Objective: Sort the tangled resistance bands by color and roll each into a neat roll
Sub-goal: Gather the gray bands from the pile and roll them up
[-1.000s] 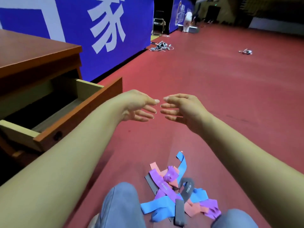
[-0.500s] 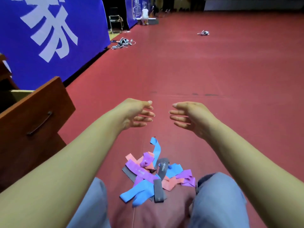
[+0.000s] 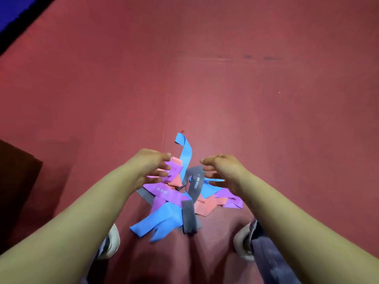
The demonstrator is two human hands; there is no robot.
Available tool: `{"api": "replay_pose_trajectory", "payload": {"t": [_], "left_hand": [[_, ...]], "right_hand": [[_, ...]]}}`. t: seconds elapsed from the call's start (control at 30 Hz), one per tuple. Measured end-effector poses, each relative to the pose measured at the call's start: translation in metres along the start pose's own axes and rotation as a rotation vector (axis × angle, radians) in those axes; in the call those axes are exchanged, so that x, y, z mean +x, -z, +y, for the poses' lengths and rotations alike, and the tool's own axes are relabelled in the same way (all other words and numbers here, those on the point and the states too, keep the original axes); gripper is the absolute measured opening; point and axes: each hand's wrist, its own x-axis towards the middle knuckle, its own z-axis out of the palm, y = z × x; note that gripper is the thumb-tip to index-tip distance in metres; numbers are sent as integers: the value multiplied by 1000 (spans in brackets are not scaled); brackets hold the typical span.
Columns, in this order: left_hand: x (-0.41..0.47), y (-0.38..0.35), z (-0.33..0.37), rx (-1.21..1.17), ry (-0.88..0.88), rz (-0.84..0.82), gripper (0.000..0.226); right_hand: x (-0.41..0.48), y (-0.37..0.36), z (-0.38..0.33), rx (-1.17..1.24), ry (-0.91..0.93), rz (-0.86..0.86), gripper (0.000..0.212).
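A tangled heap of resistance bands lies on the red floor between my feet. It holds blue bands (image 3: pixel 162 221), purple bands (image 3: pixel 170 194), pink bands (image 3: pixel 204 208) and grey bands (image 3: pixel 189 219); one blue strip (image 3: pixel 186 151) curls upward at the far side. My left hand (image 3: pixel 152 165) hovers over the heap's left part, fingers loosely spread above a purple band. Over the right part my right hand (image 3: pixel 222 171) hovers beside a grey loop (image 3: pixel 195 181). Neither hand plainly holds a band.
The red floor (image 3: pixel 246 99) stretches ahead. A dark wooden cabinet (image 3: pixel 16 181) stands at the left edge and a blue banner (image 3: pixel 14 9) fills the top left corner. My shoes (image 3: pixel 111 242) flank the heap on both sides.
My view tilted down and both hands dropped from mid-air to just above the band heap. The open drawer and the far hall left the picture.
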Motion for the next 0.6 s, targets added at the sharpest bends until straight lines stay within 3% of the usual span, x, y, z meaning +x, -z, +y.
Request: {"api": "replay_pose_trajectory", "payload": {"t": [0.3,0.5,0.6], "left_hand": [[163,-39,-92,-30,205,-29,11],[208,-73,-139,-2,270,-83,4],[219,-85,-143,1,261,-100,14]], "right_hand": [[166,-20,81,-117,-182,86,14],[218,-34,132,-109,-236,129,18],[227,-39,140,-56,-231,120,14]]}}
